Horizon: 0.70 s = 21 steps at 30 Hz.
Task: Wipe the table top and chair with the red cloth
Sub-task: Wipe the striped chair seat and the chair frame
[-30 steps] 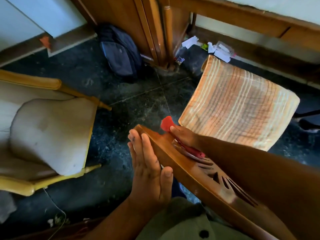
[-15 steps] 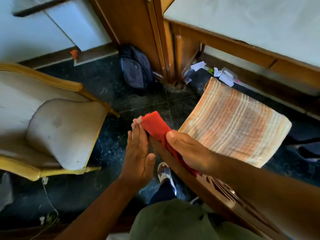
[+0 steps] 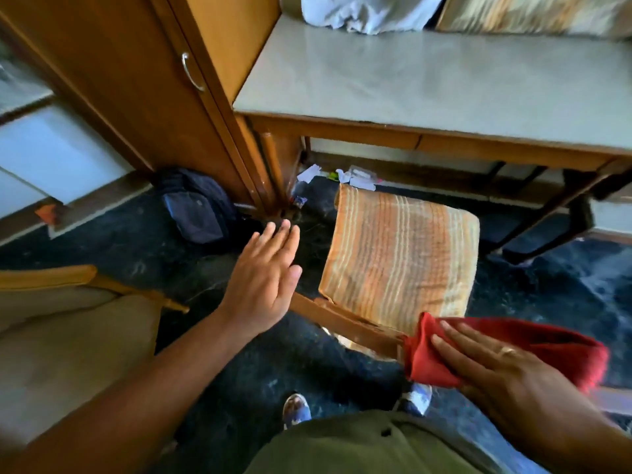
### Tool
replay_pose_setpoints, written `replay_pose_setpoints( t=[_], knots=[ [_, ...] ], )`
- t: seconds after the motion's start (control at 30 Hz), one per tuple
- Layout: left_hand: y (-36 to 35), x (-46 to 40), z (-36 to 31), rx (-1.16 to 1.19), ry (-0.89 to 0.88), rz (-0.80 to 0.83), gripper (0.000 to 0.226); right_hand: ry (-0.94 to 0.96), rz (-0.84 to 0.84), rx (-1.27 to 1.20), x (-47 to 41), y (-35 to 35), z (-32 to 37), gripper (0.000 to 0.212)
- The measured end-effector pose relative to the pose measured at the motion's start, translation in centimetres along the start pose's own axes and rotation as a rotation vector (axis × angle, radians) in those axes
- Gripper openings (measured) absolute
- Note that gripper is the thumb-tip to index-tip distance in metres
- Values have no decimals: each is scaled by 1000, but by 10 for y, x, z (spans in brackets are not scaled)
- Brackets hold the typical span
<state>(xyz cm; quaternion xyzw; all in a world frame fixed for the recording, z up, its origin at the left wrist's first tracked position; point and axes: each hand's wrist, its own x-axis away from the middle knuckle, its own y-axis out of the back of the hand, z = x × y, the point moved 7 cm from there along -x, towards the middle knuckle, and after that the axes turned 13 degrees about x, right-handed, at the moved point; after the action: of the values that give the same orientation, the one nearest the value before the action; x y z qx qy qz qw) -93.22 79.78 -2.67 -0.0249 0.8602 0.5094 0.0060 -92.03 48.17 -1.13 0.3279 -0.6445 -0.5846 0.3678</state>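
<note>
The red cloth (image 3: 533, 350) lies bunched over the wooden back of the chair (image 3: 345, 323) at lower right. My right hand (image 3: 492, 367) rests flat on the cloth with its fingers stretched out, pressing it down. The chair has an orange striped seat cushion (image 3: 400, 261) and stands in front of the table. The pale grey table top (image 3: 427, 83) with a wooden edge fills the upper right. My left hand (image 3: 263, 278) hovers open over the dark floor, left of the chair, touching nothing.
A wooden cupboard (image 3: 147, 90) stands left of the table, with a dark backpack (image 3: 198, 210) at its foot. A beige armchair (image 3: 68, 336) is at lower left. Litter (image 3: 352, 177) lies under the table. White fabric (image 3: 362, 12) and a striped cushion (image 3: 533, 12) sit on the table's far side.
The view has lifted, so the table top now shows. My right hand slid the cloth rightward along the chair back. My left hand left the chair back and opened in the air.
</note>
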Motion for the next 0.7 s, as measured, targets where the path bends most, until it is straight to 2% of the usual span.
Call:
replay_pose_setpoints(
  t=[0.1,0.2,0.27,0.33,0.4,0.5,0.6,0.7],
  knots=[
    [1,7,2,159,-74,-45,81,-109,-115,-13,-61,9,76,59],
    [6,9,4,361,-119,-48,88,-222,-77,-24,-114,8,119,59],
    [8,12,-1,332,-213,5,84,-267,-59,-3,-115,7,123,62],
    [10,13,-13,247,-378,31,72,-238,-71,33,-105,9,126,66],
    [7,13,-32,239,-510,109,65,-220,-117,-25,-96,16,125,71],
    [-12,8,-47,180,-482,282,70,-333,-205,-287,-82,31,106,66],
    [-12,17,-57,62,-607,201,57,-564,-376,-387,-43,39,55,56],
    [-10,18,-63,125,-657,227,42,-765,-363,-375,-13,23,5,52]
  ],
)
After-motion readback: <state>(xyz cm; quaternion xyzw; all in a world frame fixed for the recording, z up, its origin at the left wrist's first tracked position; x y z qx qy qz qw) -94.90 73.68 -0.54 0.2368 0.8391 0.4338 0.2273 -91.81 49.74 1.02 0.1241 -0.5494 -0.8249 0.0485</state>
